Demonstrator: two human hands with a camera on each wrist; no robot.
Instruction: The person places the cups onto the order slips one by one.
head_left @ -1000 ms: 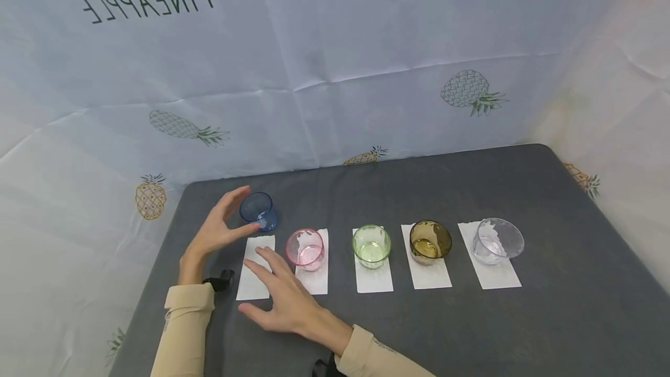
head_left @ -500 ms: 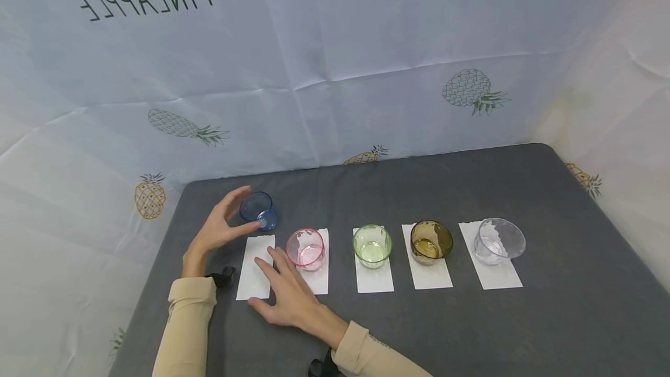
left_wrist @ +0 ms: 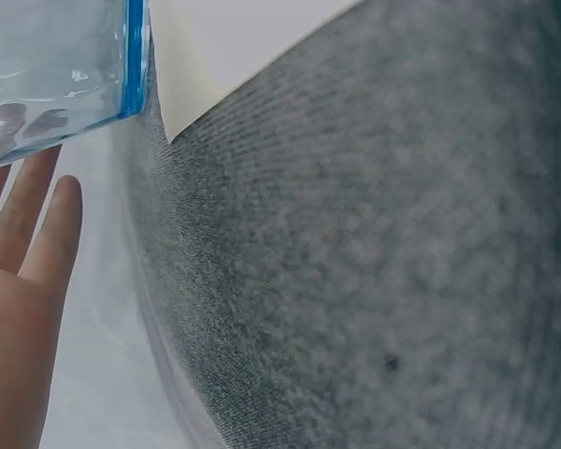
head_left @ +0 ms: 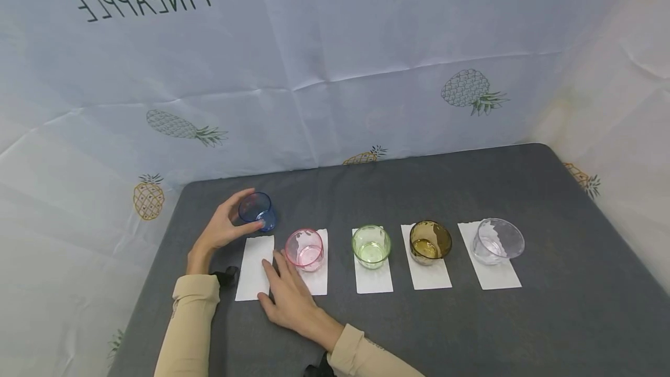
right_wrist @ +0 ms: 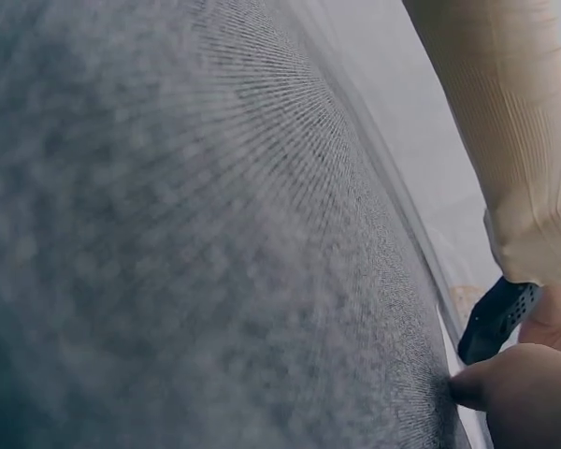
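My left hand (head_left: 221,227) is at the blue glass (head_left: 268,220), thumb in front of it and fingers on its far left side. In the left wrist view, the glass (left_wrist: 51,70) covers the fingertips of my left hand (left_wrist: 23,281), whose fingers look straight; the thumb is hidden, and I cannot tell how firmly they touch. My right hand (head_left: 295,301) lies with loosely extended fingers between a bare white paper slip (head_left: 253,275) and the pink glass (head_left: 305,252), holding nothing. Only part of my right hand (right_wrist: 533,398) shows in the right wrist view.
Farther right in the row are a green glass (head_left: 371,249), an amber glass (head_left: 430,243) and a colourless glass (head_left: 494,243), each on a white slip. They stand on a dark grey table (head_left: 419,330). A pineapple-print curtain (head_left: 366,34) hangs behind.
My left hand has moved slightly right, closer round the blue glass. The right hand has drifted right and its fingers have drawn nearer together. The glasses stay in place.
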